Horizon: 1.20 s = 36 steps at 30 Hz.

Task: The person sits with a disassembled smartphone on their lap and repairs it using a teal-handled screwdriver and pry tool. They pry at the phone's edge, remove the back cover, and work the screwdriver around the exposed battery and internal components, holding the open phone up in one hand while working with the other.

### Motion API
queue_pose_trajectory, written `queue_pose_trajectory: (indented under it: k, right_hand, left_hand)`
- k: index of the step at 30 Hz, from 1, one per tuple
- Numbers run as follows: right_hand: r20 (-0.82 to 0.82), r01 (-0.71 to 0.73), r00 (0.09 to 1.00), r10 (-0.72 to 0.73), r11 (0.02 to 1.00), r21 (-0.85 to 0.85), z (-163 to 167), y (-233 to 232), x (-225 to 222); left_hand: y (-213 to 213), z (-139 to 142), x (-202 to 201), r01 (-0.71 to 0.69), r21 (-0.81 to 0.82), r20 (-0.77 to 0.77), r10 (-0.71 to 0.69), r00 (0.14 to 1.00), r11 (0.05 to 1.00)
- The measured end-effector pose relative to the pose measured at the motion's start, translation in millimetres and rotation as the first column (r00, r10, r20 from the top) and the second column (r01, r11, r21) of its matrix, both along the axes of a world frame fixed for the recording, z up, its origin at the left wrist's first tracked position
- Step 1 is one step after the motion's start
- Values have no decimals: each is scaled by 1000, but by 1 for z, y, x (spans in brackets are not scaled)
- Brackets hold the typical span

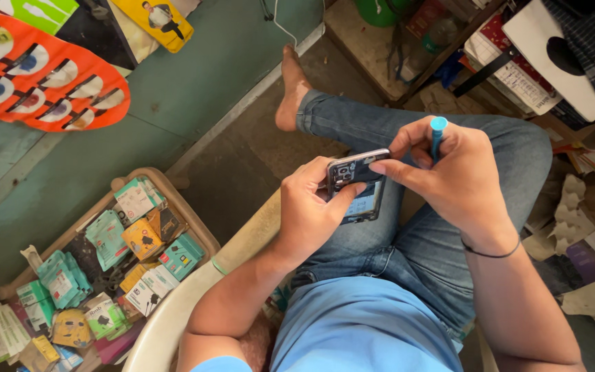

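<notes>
Seen from above, over a lap in blue jeans [442,234]. Held an opened phone [357,186] above the left thigh, between both hands, back cover off. Showed a dark inner frame with a silvery metal edge along the top, small camera cut-outs near the upper left corner, and a paler, bluish label-like patch on the lower part. Lay tilted, upper end toward the raised knee.

Left hand [311,210] was clamped round the phone's left side, fingers curled under, thumb laid across its face. Right hand [449,169] was closed on a blue-handled screwdriver [438,135], round cap standing up between thumb and forefinger, shaft hidden behind the fingers; forefinger tip pressed on the phone's upper right edge. Wore a thin black band [492,252] at the right wrist.

Sat on a cream plastic chair [173,313]. To the left, on the floor, stood a basket [173,180] crammed with small packaged accessories in green, yellow and white. Farther up left, lay an orange display card [36,76]. To the right, lay egg-carton trays [573,207] and stacked papers.
</notes>
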State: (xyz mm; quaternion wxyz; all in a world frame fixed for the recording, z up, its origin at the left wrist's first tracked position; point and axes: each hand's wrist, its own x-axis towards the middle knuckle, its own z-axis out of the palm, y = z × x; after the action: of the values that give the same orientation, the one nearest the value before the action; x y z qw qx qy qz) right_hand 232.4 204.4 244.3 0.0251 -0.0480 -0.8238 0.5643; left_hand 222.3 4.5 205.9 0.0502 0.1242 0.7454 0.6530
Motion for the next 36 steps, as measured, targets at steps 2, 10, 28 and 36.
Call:
queue_pose_trajectory:
  k: [2, 10, 28, 36]
  right_hand:
    - [38, -22, 999, 22, 1000, -2, 0, 3, -2]
    - [57, -113, 991, 121, 986, -122, -1, 11, -10]
    - [-32, -346, 891, 452, 725, 595, 26, 7, -25]
    - [52, -411, 878, 476, 694, 591, 24, 4, -28]
  left_hand:
    - [-1, 1, 0, -15, -80, -90, 8, 996, 997]
    - [3, -1, 0, -20, -75, -72, 14, 997, 997]
    - [9, -5, 6, 79, -90, -1, -80, 997, 993]
    - [11, -7, 5, 116, -56, 0, -116, 993, 992]
